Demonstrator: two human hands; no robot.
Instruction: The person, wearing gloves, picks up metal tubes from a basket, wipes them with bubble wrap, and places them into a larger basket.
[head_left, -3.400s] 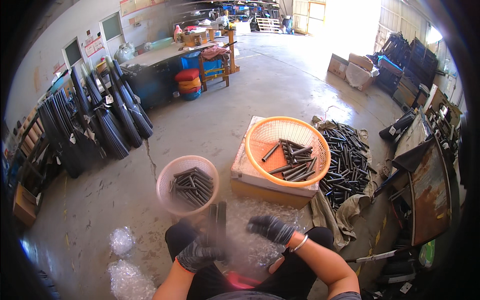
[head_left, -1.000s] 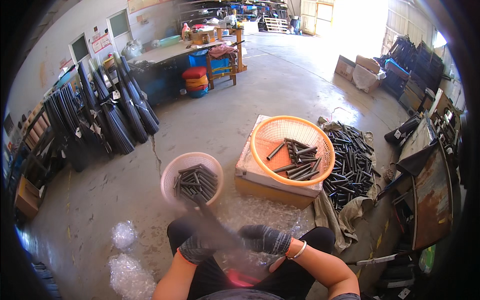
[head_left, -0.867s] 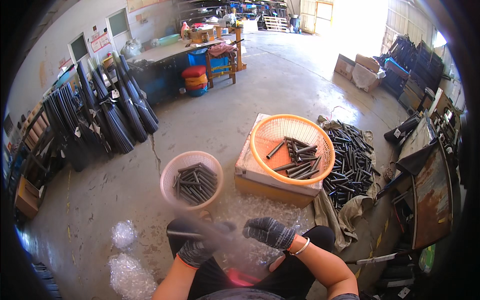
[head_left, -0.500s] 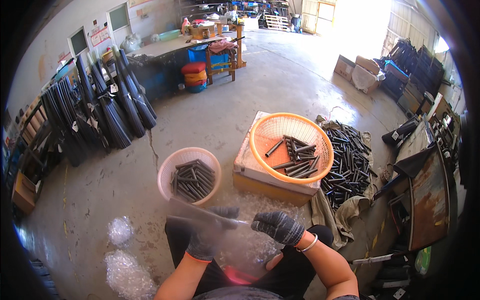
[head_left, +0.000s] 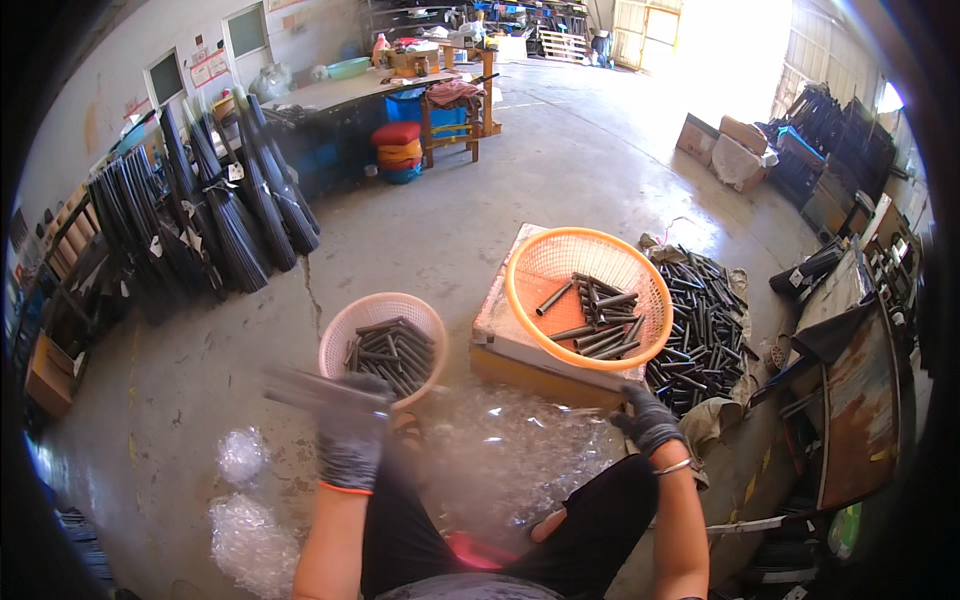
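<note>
My left hand (head_left: 352, 440), in a grey knit glove, is closed around a dark tube (head_left: 300, 390) that juts out leftward, smeared by motion. Just beyond it stands a pale pink basket (head_left: 327, 345) with dark tubes (head_left: 395, 355) piled inside. On the other side, my gloved right hand (head_left: 650, 420) holds nothing, its thumb and fingers apart, close to the near right corner of a box (head_left: 540, 378). On that box sits an orange-rimmed basket (head_left: 530, 345), tilted toward me, with several dark tubes (head_left: 605, 315) in it.
A heap of dark tubes (head_left: 695, 320) lies on cloth at the right. Crumpled clear plastic (head_left: 530, 440) spreads between my legs, and more plastic bundles (head_left: 250, 545) lie at the left. Bundled dark rods (head_left: 225, 225) lean at the far left. A rusty panel (head_left: 860, 410) stands at the right.
My hands have parted: the left swung left with the dark tube, and the right moved right and up toward the box. My view shifted slightly.
</note>
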